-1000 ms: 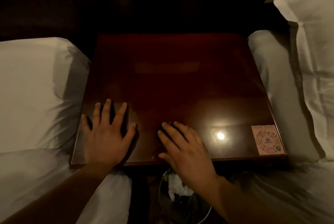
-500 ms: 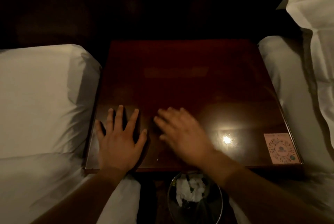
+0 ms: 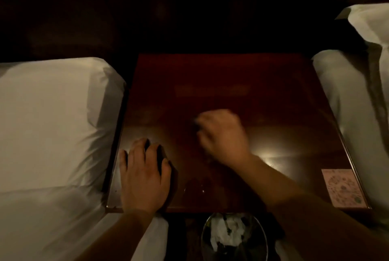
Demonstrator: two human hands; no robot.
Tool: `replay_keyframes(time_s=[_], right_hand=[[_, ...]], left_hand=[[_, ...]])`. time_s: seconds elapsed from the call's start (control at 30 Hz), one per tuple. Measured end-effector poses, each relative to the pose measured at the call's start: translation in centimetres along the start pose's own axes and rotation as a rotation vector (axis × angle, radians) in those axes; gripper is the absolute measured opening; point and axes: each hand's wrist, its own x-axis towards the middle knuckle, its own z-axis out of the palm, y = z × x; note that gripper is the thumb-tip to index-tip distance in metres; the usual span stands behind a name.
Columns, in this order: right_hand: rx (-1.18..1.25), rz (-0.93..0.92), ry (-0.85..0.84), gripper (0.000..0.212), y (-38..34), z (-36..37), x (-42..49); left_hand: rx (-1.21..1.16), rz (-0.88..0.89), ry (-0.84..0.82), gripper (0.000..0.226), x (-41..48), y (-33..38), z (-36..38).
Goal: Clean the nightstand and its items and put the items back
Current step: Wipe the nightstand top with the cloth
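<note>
The dark red nightstand (image 3: 231,75) has a glossy top and stands between two beds. My left hand (image 3: 145,176) rests palm down on its front left corner, fingers slightly bent, holding nothing that I can see. My right hand (image 3: 221,136) is over the middle of the top, blurred by motion, with its fingers curled. A small dark cloth (image 3: 196,127) shows at its fingertips. A pink printed card (image 3: 341,187) lies flat on the front right corner.
White bedding (image 3: 52,124) presses against the nightstand's left edge, and another bed (image 3: 341,103) with a pillow (image 3: 374,25) lies on the right. A round bin (image 3: 233,237) with crumpled white paper stands below the front edge. The wall behind is dark.
My right hand has swept from the front edge up toward the middle and curled its fingers. My left hand stays at the front left corner. The view has tilted upward.
</note>
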Motion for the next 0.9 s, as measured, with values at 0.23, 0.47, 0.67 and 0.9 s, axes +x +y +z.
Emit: replay_keyframes(time_s=[0.23, 0.47, 0.67, 0.9], right_hand=[[0.397, 0.512, 0.157, 0.028, 6.2, -5.2, -2.0], [-0.169, 0.33, 0.052, 0.05, 4.2, -2.5, -5.1], [-0.115, -0.159, -0.125, 0.047, -2.6, 0.3, -6.3], [-0.183, 0.336, 0.028, 0.048, 0.4, -1.8, -6.2]], left_hand=[[0.002, 0.002, -0.015, 0.046, 0.0, 0.1, -0.2], [0.026, 0.008, -0.034, 0.046, -0.1, 0.1, -0.1], [0.036, 0.022, -0.025, 0.044, -0.1, 0.1, -0.3], [0.0, 0.037, -0.052, 0.046, -0.2, 0.1, -0.5]])
